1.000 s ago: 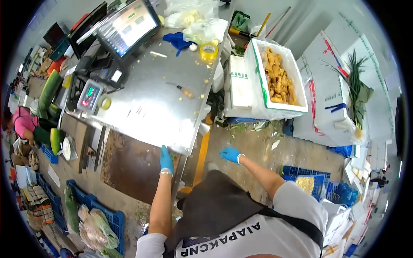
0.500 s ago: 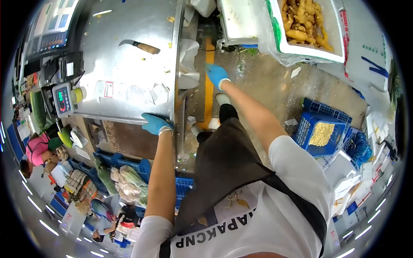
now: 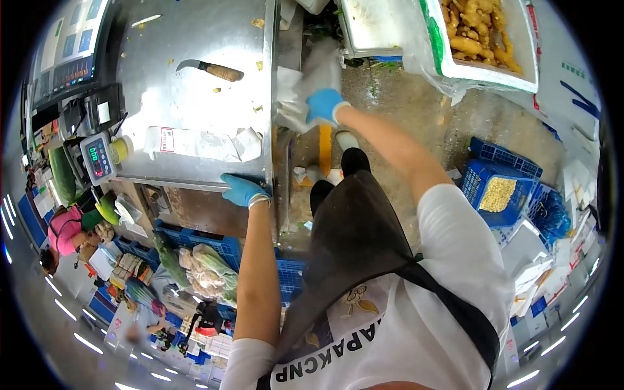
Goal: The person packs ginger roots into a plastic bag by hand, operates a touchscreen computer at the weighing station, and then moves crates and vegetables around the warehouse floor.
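Observation:
My right hand, in a blue glove, is closed on a crumpled, translucent plastic bag beside the steel table's right edge. The bag's upper part is smeared by motion. My left hand, also blue-gloved, rests at the near corner of the steel table, fingers apart and holding nothing. On the tabletop lie a curved knife with a wooden handle and a flat clear plastic wrapper bearing a red-and-white label.
A digital scale and a roll of tape stand left of the table. A foam box of ginger is at upper right. A blue crate holds pale pieces. Bagged vegetables lie below the table. A person in pink is far left.
My right hand, previously apart from the bag with fingers extended, now grips it. The bag is pulled out and up in a blur. My left hand stays at the table corner as the view shifts.

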`<state>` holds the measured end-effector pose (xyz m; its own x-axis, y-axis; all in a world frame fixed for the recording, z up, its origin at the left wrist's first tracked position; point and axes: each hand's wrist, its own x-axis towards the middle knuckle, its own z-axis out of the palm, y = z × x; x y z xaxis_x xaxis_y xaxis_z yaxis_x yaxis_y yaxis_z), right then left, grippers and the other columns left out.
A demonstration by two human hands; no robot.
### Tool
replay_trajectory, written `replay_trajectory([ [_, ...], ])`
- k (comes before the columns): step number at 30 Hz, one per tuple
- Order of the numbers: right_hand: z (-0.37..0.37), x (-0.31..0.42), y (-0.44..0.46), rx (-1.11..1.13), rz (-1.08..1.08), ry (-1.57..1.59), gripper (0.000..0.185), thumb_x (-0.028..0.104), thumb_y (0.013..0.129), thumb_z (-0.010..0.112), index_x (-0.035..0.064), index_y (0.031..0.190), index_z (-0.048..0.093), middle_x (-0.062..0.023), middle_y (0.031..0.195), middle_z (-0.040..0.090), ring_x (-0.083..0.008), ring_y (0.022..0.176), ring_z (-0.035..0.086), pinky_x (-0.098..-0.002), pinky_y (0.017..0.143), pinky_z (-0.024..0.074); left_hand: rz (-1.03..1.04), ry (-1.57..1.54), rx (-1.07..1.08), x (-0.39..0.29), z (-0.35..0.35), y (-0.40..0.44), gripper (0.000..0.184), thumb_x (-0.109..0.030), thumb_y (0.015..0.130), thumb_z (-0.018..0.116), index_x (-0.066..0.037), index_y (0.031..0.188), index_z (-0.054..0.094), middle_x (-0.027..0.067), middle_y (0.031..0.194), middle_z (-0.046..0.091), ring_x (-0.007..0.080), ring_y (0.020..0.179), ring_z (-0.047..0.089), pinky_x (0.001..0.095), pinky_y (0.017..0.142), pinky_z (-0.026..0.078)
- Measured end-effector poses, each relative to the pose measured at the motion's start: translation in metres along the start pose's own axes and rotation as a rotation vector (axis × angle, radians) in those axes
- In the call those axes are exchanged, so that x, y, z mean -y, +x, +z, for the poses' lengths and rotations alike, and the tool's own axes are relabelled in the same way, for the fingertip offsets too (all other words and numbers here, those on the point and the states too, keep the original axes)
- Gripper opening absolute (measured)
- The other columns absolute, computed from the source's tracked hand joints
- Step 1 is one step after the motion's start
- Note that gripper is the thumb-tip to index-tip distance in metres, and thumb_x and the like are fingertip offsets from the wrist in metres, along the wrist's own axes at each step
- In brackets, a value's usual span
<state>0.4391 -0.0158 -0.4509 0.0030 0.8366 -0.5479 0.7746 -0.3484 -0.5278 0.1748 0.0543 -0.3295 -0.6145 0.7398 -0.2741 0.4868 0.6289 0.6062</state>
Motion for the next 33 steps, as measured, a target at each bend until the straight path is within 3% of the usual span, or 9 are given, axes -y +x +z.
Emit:
replay_trajectory([
  [2, -0.006, 0.020, -0.046, 0.000, 0.031, 0.226, 0.056, 0.060, 0.066, 0.068, 0.0114, 0.094, 0.072, -0.0149, 0.091, 0.070, -0.0324, 0.082, 0.065, -0.0391, 0.076, 0.0509, -0.016, -0.046, 0.019, -0.004, -0.001, -0.006, 0.086, -0.054, 0.092, 0.046, 0.019, 0.133, 0.028, 0.0385, 0.127, 0.044, 0.0459, 0.110, 0.056, 0.0488, 0.088, 0.053],
  [7, -0.034, 0.057, -0.075, -0.071, 0.057, 0.382, 0.079, 0.075, 0.082, 0.042, 0.0020, 0.069, 0.068, -0.0227, 0.073, 0.064, -0.0381, 0.071, 0.061, -0.0417, 0.075, 0.0478, -0.015, 0.039, -0.009, -0.006, -0.006, -0.009, 0.085, -0.054, 0.092, 0.045, 0.017, 0.136, 0.027, 0.0381, 0.129, 0.045, 0.0460, 0.112, 0.054, 0.0473, 0.092, 0.051],
  [10, -0.025, 0.052, -0.089, -0.168, 0.193, 0.443, 0.079, 0.073, 0.083, 0.044, -0.0002, 0.064, 0.066, -0.0236, 0.071, 0.064, -0.0390, 0.070, 0.061, -0.0413, 0.073, 0.0481, -0.019, -0.010, 0.003, -0.003, -0.006, -0.006, 0.084, -0.053, 0.093, 0.044, 0.017, 0.135, 0.028, 0.0379, 0.129, 0.044, 0.0458, 0.111, 0.055, 0.0470, 0.093, 0.050],
  [19, 0.011, 0.008, -0.280, -0.402, 0.438, 0.535, 0.049, 0.053, 0.085, 0.060, 0.0051, 0.086, 0.072, -0.0212, 0.076, 0.065, -0.0356, 0.068, 0.063, -0.0398, 0.065, 0.0489, -0.078, -0.026, 0.048, -0.003, -0.014, -0.005, 0.075, -0.050, 0.092, 0.048, 0.012, 0.133, 0.036, 0.0340, 0.126, 0.048, 0.0416, 0.107, 0.058, 0.0434, 0.086, 0.052],
  [23, -0.003, 0.068, -0.310, -0.587, 0.362, 0.477, 0.033, 0.040, 0.088, 0.061, 0.0090, 0.092, 0.071, -0.0166, 0.075, 0.066, -0.0326, 0.062, 0.063, -0.0384, 0.059, 0.0504, -0.299, -0.005, 0.974, 0.029, -0.061, 0.011, 0.066, -0.051, 0.083, 0.067, 0.003, 0.121, 0.057, 0.0129, 0.110, 0.059, 0.0218, 0.082, 0.055, 0.0321, 0.072, 0.047],
  [25, -0.026, 0.114, -0.306, -0.512, 0.235, 0.182, 0.029, 0.037, 0.090, 0.058, 0.0113, 0.093, 0.071, -0.0149, 0.076, 0.067, -0.0317, 0.061, 0.064, -0.0389, 0.058, 0.0516, -0.236, 0.192, 1.301, -0.010, -0.116, -0.057, 0.065, -0.046, 0.084, 0.068, -0.001, 0.128, 0.054, 0.0064, 0.119, 0.056, 0.0137, 0.105, 0.050, 0.0310, 0.088, 0.041],
  [28, -0.023, 0.156, -0.283, -0.425, -0.104, -0.126, 0.024, 0.034, 0.093, 0.050, 0.0199, 0.099, 0.069, -0.0142, 0.073, 0.066, -0.0313, 0.060, 0.064, -0.0410, 0.057, 0.0526, -0.041, 0.064, 1.484, -0.046, -0.127, -0.117, 0.055, -0.034, 0.084, 0.071, 0.000, 0.125, 0.055, 0.0043, 0.101, 0.063, 0.0107, 0.085, 0.058, 0.0238, 0.071, 0.046],
  [30, -0.044, 0.191, -0.282, -0.172, -0.093, -0.176, 0.028, 0.040, 0.093, 0.051, 0.0182, 0.103, 0.065, -0.0193, 0.077, 0.065, -0.0321, 0.058, 0.063, -0.0411, 0.056, 0.0525, 0.133, 0.000, 1.558, -0.023, -0.076, -0.092, 0.048, -0.025, 0.084, 0.071, 0.001, 0.122, 0.057, 0.0041, 0.098, 0.065, 0.0109, 0.079, 0.058, 0.0236, 0.069, 0.046],
  [33, -0.064, 0.188, -0.284, -0.501, -0.226, 0.446, 0.041, 0.047, 0.092, 0.052, 0.0095, 0.105, 0.062, -0.0184, 0.078, 0.065, -0.0268, 0.065, 0.065, -0.0370, 0.059, 0.0536, 0.044, -0.271, 1.620, -0.077, -0.092, -0.106, 0.024, -0.009, 0.084, 0.067, 0.002, 0.106, 0.064, 0.0046, 0.090, 0.067, 0.0123, 0.077, 0.061, 0.0265, 0.071, 0.050],
])
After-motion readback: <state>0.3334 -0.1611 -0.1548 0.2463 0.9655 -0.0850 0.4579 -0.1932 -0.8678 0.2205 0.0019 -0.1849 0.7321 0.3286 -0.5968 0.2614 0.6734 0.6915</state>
